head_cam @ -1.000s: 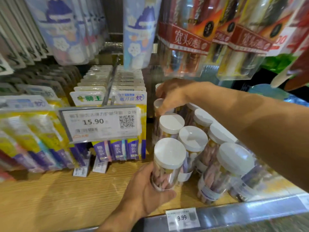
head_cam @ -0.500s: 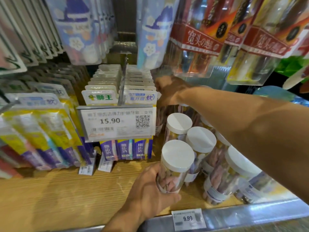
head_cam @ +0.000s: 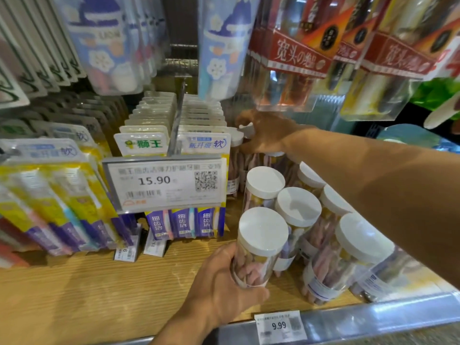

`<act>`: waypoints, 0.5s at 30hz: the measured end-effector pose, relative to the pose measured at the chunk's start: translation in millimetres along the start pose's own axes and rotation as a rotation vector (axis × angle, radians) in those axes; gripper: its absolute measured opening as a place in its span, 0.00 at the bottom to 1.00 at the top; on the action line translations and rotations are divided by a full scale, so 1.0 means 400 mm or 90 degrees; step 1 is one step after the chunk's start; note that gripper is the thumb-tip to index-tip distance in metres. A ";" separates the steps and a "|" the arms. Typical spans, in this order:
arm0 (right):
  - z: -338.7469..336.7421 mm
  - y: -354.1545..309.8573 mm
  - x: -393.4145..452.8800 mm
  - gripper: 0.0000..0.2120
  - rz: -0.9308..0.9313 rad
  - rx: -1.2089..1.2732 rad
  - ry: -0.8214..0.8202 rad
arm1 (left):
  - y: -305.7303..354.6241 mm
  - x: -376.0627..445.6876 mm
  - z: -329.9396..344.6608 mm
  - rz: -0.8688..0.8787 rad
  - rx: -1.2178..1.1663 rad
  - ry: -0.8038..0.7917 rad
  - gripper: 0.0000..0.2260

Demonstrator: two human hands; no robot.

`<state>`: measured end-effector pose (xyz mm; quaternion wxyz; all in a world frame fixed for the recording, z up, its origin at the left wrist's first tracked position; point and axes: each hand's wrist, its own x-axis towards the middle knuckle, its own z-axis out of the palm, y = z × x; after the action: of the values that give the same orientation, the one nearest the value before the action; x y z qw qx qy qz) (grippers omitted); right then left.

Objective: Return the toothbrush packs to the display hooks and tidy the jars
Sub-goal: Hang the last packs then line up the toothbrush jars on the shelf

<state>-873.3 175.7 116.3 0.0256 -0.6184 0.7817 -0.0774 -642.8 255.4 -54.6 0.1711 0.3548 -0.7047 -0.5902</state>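
A clear front jar (head_cam: 258,247) with a white screw lid was held upright near the front edge of the wooden shelf (head_cam: 87,290) by the left hand (head_cam: 224,287), whose fingers and thumb were curled round its lower wall; pink, purple and yellow sticks could be made out inside it, though what they were could not be told. Just behind and to its right, a cluster of like jars (head_cam: 298,207) stood close together, each capped in white and filled with the same pastel sticks; the front right jar (head_cam: 348,257) was seen tilted. The right hand (head_cam: 268,135) was reached across the cluster to the back jar (head_cam: 236,155), its fingers curled over the white lid there. The toothbrush packs (head_cam: 184,220) were found hanging in rows on a hook (head_cam: 178,120) left of the jars, behind a price tag (head_cam: 165,183) marked 15.90. More packs (head_cam: 57,195) were hung further left, and red-banded packs (head_cam: 298,53) above. A shelf label (head_cam: 278,326) reading 9.99 was fixed to the front rail.
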 end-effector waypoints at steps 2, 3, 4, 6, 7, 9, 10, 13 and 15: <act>-0.006 0.021 -0.008 0.30 0.014 -0.042 0.013 | -0.002 -0.001 0.002 -0.010 -0.008 -0.003 0.29; -0.009 0.028 -0.009 0.30 0.028 -0.044 0.018 | -0.003 0.000 0.003 -0.013 -0.016 -0.002 0.28; -0.009 0.033 -0.007 0.29 0.046 -0.039 0.022 | -0.003 0.000 0.005 -0.012 -0.024 -0.003 0.28; -0.004 0.040 0.002 0.28 0.080 -0.037 0.023 | -0.008 0.000 0.008 -0.013 -0.038 -0.009 0.26; -0.002 0.041 0.006 0.29 0.088 -0.044 0.021 | -0.010 0.001 0.010 -0.010 -0.043 -0.010 0.26; 0.006 0.039 0.011 0.31 0.086 -0.051 0.021 | -0.008 0.001 0.009 0.000 -0.041 0.001 0.27; 0.009 0.035 0.013 0.32 0.069 -0.057 0.017 | -0.005 0.000 0.007 0.006 -0.039 0.006 0.27; 0.018 0.010 0.025 0.33 0.006 -0.056 -0.002 | -0.001 -0.001 0.003 0.003 -0.025 0.006 0.27; 0.023 -0.008 0.039 0.33 -0.017 -0.051 -0.026 | -0.001 -0.003 0.005 -0.004 -0.020 0.000 0.25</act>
<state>-872.4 159.1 108.8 0.0158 -0.6305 0.7753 -0.0336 -643.2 257.6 -55.1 0.1748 0.3545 -0.6938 -0.6020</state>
